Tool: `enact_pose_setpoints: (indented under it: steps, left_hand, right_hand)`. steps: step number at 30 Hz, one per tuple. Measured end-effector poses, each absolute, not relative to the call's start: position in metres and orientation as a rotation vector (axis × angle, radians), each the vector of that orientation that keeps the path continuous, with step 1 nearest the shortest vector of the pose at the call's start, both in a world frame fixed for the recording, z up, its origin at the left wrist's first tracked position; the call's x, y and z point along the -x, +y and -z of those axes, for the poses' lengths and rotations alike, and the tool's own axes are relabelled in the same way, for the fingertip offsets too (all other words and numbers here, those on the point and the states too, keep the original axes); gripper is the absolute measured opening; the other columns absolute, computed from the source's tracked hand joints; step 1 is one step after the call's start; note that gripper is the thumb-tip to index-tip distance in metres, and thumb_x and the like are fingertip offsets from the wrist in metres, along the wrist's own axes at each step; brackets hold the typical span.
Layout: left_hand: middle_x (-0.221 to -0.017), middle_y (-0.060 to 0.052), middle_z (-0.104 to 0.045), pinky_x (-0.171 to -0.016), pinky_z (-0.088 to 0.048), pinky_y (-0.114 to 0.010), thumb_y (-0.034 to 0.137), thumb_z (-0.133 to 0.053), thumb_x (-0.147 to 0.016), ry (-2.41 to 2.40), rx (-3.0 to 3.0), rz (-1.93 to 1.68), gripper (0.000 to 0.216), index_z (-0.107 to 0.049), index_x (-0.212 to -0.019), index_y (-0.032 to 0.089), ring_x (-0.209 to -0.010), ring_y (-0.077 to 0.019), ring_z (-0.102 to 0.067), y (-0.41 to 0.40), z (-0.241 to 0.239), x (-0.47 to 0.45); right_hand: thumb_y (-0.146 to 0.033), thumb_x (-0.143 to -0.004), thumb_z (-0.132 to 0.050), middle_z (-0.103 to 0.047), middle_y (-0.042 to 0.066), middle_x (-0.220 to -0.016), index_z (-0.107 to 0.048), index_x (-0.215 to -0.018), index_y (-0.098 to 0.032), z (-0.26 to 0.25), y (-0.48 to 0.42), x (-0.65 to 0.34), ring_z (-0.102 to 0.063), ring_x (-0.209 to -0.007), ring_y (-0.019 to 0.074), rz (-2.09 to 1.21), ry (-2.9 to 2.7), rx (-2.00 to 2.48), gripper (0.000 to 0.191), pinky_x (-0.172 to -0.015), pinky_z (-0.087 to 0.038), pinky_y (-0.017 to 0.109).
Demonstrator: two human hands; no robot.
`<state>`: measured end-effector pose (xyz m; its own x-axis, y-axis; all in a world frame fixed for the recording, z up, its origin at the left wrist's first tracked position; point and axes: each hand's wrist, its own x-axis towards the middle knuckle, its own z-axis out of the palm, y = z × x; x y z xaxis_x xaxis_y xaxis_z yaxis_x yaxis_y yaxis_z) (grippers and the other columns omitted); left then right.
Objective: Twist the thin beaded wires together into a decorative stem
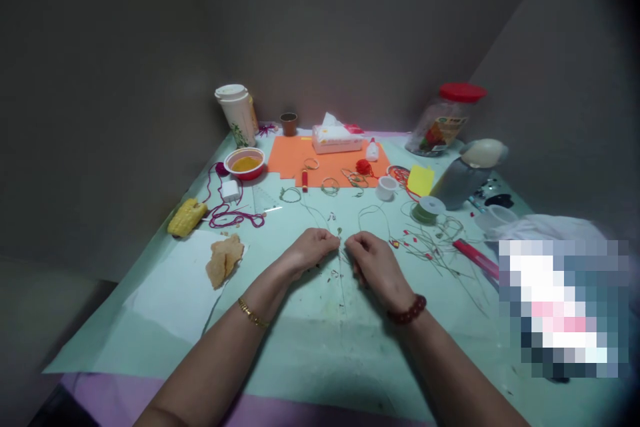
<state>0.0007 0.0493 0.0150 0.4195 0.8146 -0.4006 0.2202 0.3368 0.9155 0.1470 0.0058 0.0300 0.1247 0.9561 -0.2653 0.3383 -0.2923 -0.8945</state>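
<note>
Over the middle of the table, my left hand is closed in a pinch. A thin greenish cord runs from its fingertips toward the back. Close beside it, my right hand pinches too, and another length of thin cord loops up and around from its fingers. A small gap separates the two sets of fingertips, with a tiny dark green piece just beyond. Whether both lengths belong to one cord I cannot tell. Small scraps lie between and below my hands.
At left are corn, a flat brown snack piece, purple cord and a bowl. An orange sheet bears a tissue pack. A cord spool, cut cords and a jar stand or lie right.
</note>
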Motion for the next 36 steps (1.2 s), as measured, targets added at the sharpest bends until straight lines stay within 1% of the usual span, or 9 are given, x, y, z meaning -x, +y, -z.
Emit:
enact_pose_setpoints:
  steps: [4, 7, 12, 16, 20, 23, 25, 31, 36]
  left_hand:
    - [-0.048, 0.008, -0.032, -0.041, -0.012, -0.024, 0.037, -0.057, -0.075, 1.084, -1.177, -0.499, 0.026, -0.042, -0.063, 0.018, -0.039, -0.0045, -0.023, 0.051, -0.013, 0.000]
    - [-0.046, 0.008, -0.031, -0.041, -0.010, -0.024, 0.037, -0.057, -0.074, 1.082, -1.174, -0.483, 0.026, -0.042, -0.063, 0.019, -0.038, -0.0044, -0.022, 0.051, -0.014, 0.001]
    - [-0.045, 0.008, -0.030, -0.040, -0.008, -0.024, 0.033, -0.057, -0.074, 1.072, -1.176, -0.493, 0.024, -0.041, -0.062, 0.019, -0.038, -0.0045, -0.022, 0.051, -0.015, 0.002]
    - [-0.046, 0.008, -0.031, -0.040, -0.009, -0.024, 0.034, -0.058, -0.074, 1.076, -1.168, -0.496, 0.024, -0.043, -0.064, 0.018, -0.038, -0.0047, -0.022, 0.052, -0.014, 0.001]
    - [-0.046, 0.008, -0.031, -0.039, -0.010, -0.023, 0.034, -0.058, -0.075, 1.078, -1.174, -0.497, 0.024, -0.044, -0.063, 0.018, -0.038, -0.0047, -0.024, 0.052, -0.013, 0.001]
    - [-0.044, 0.008, -0.031, -0.039, -0.010, -0.023, 0.034, -0.058, -0.076, 1.083, -1.188, -0.497, 0.025, -0.043, -0.062, 0.018, -0.037, -0.0047, -0.024, 0.052, -0.013, 0.001]
    - [-0.045, 0.008, -0.032, -0.039, -0.011, -0.023, 0.033, -0.058, -0.076, 1.081, -1.189, -0.502, 0.026, -0.042, -0.062, 0.018, -0.037, -0.0045, -0.025, 0.052, -0.013, 0.001]
    - [-0.045, 0.008, -0.029, -0.039, -0.009, -0.024, 0.032, -0.056, -0.075, 1.052, -1.195, -0.493, 0.027, -0.038, -0.059, 0.019, -0.036, -0.0041, -0.022, 0.053, -0.014, 0.002]
    - [-0.046, 0.008, -0.032, -0.039, -0.010, -0.024, 0.033, -0.057, -0.074, 1.033, -1.187, -0.483, 0.026, -0.040, -0.060, 0.019, -0.037, -0.0040, -0.023, 0.055, -0.012, 0.002]
  right_hand:
    - [-0.037, -0.080, -0.053, -0.053, -0.002, -0.050, -0.051, -0.063, -0.021, -0.030, -0.014, -0.139, -0.046, -0.043, 0.0113, -0.894, -1.362, 1.797, 0.024, -0.044, -0.035, 0.023]
    - [-0.036, -0.076, -0.058, -0.059, -0.002, -0.057, -0.053, -0.071, -0.021, -0.027, -0.024, -0.129, -0.048, -0.041, 0.0110, -1.016, -1.280, 1.795, 0.016, -0.041, -0.036, 0.023]
    - [-0.036, -0.078, -0.051, -0.062, -0.001, -0.062, -0.050, -0.073, -0.020, -0.026, -0.027, -0.127, -0.042, -0.033, 0.0079, -1.272, -1.165, 1.767, 0.017, -0.032, -0.033, 0.022]
    - [-0.035, -0.079, -0.049, -0.060, -0.002, -0.062, -0.051, -0.076, -0.020, -0.023, -0.026, -0.140, -0.044, -0.035, 0.0086, -1.254, -1.200, 1.785, 0.015, -0.035, -0.034, 0.022]
    - [-0.027, -0.080, -0.046, -0.058, -0.002, -0.066, -0.051, -0.085, -0.022, -0.019, -0.032, -0.149, -0.050, -0.046, 0.0120, -0.892, -1.356, 1.867, 0.009, -0.047, -0.039, 0.025]
    - [-0.024, -0.081, -0.044, -0.058, 0.004, -0.082, -0.055, -0.081, -0.021, -0.020, -0.040, -0.144, -0.054, -0.066, 0.0159, -0.464, -1.574, 1.876, 0.011, -0.063, -0.040, 0.029]
    - [-0.028, -0.084, -0.044, -0.056, 0.005, -0.083, -0.055, -0.076, -0.021, -0.020, -0.045, -0.135, -0.053, -0.069, 0.0169, -0.382, -1.642, 1.870, 0.015, -0.066, -0.038, 0.029]
    - [-0.031, -0.082, -0.051, -0.053, 0.003, -0.068, -0.044, -0.062, -0.021, -0.016, -0.040, -0.114, -0.047, -0.061, 0.0153, -0.564, -1.618, 1.910, 0.024, -0.060, -0.034, 0.028]
    - [-0.039, -0.084, -0.045, -0.052, -0.004, -0.058, -0.042, -0.070, -0.022, -0.020, -0.041, -0.107, -0.039, -0.040, 0.0096, -1.241, -1.184, 1.713, 0.022, -0.040, -0.029, 0.023]
